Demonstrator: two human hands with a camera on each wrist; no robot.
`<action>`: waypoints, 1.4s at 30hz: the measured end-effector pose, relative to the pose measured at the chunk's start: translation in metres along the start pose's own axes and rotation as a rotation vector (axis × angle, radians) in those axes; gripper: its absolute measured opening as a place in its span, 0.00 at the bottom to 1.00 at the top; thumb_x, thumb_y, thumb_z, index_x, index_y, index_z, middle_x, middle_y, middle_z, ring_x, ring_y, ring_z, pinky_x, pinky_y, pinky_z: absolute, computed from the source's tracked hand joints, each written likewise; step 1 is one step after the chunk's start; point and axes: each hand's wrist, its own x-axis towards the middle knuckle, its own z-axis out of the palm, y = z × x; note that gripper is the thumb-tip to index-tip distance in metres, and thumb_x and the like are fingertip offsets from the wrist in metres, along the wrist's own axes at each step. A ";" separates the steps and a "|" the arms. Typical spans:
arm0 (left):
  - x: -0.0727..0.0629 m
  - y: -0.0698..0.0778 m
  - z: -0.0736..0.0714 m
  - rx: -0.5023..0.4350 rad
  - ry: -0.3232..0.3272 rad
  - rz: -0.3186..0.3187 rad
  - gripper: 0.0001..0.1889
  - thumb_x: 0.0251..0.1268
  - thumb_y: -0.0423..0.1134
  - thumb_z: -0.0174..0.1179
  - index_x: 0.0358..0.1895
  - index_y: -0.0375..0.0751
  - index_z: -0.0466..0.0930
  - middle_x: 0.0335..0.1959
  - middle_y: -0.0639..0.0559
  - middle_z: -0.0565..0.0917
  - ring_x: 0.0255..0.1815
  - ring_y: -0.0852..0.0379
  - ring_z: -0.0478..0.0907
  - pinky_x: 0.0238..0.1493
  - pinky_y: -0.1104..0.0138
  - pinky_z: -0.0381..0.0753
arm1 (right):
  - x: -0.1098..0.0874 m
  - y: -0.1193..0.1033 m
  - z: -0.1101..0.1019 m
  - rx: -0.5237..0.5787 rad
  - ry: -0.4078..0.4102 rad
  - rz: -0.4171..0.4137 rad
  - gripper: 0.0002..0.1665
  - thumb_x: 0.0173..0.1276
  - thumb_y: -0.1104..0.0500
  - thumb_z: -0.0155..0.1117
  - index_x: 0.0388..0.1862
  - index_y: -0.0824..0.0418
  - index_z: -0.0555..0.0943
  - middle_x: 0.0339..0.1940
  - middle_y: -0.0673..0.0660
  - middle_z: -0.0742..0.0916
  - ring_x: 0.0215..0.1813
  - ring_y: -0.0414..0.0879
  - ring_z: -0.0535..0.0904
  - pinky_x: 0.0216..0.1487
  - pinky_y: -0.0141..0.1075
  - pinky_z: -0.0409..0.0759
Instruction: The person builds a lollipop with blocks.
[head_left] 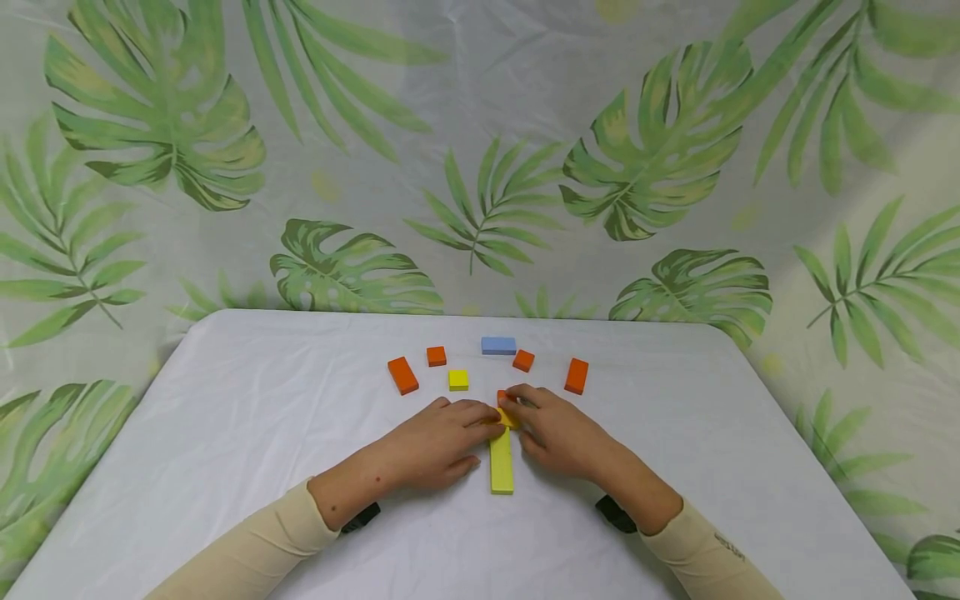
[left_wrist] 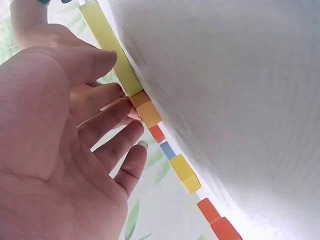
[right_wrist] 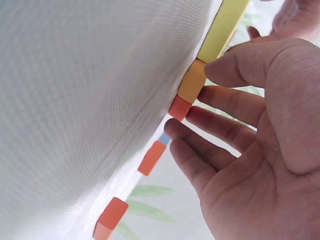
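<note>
A long yellow-green block (head_left: pixel 502 465) lies lengthwise on the table, pointing away from me. At its far end sits an orange-yellow block (head_left: pixel 508 418), with a red-orange block (head_left: pixel 502 397) beyond that, all in one line. My left hand (head_left: pixel 438 442) comes in from the left, its fingertips at the orange-yellow block. From the other side my right hand (head_left: pixel 562 429) reaches in, fingers fairly straight. In the right wrist view its thumb and index fingertips are at the orange-yellow block (right_wrist: pixel 191 81), and the middle fingertip is at the red-orange block (right_wrist: pixel 179 107). The hands partly hide both blocks from above.
Beyond the hands, a blue block (head_left: pixel 498 346), a yellow block (head_left: pixel 458 381) and several red-orange blocks, such as the left one (head_left: pixel 402 376) and the right one (head_left: pixel 576 377), form a loose arc. A white cloth covers the table (head_left: pixel 262 400); a leaf-patterned curtain (head_left: pixel 510 100) hangs behind.
</note>
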 end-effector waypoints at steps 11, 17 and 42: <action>-0.003 -0.012 -0.012 -0.039 0.095 -0.138 0.24 0.77 0.45 0.64 0.72 0.48 0.78 0.71 0.53 0.78 0.74 0.50 0.73 0.70 0.51 0.74 | -0.001 0.001 0.001 -0.009 0.030 -0.022 0.28 0.76 0.61 0.65 0.74 0.62 0.79 0.71 0.57 0.80 0.63 0.52 0.80 0.63 0.44 0.82; -0.003 -0.024 -0.019 -0.010 0.120 -0.220 0.24 0.76 0.44 0.65 0.70 0.41 0.80 0.69 0.48 0.79 0.73 0.46 0.74 0.71 0.50 0.75 | -0.002 0.001 0.002 -0.021 0.049 -0.041 0.28 0.75 0.62 0.64 0.73 0.61 0.80 0.70 0.57 0.81 0.59 0.51 0.77 0.57 0.42 0.82; -0.004 -0.035 -0.009 -0.018 0.056 -0.268 0.28 0.76 0.44 0.64 0.74 0.38 0.76 0.76 0.45 0.75 0.79 0.43 0.67 0.75 0.48 0.71 | -0.002 -0.001 -0.002 -0.033 0.030 -0.032 0.28 0.76 0.61 0.64 0.73 0.62 0.80 0.72 0.58 0.80 0.60 0.53 0.77 0.59 0.43 0.82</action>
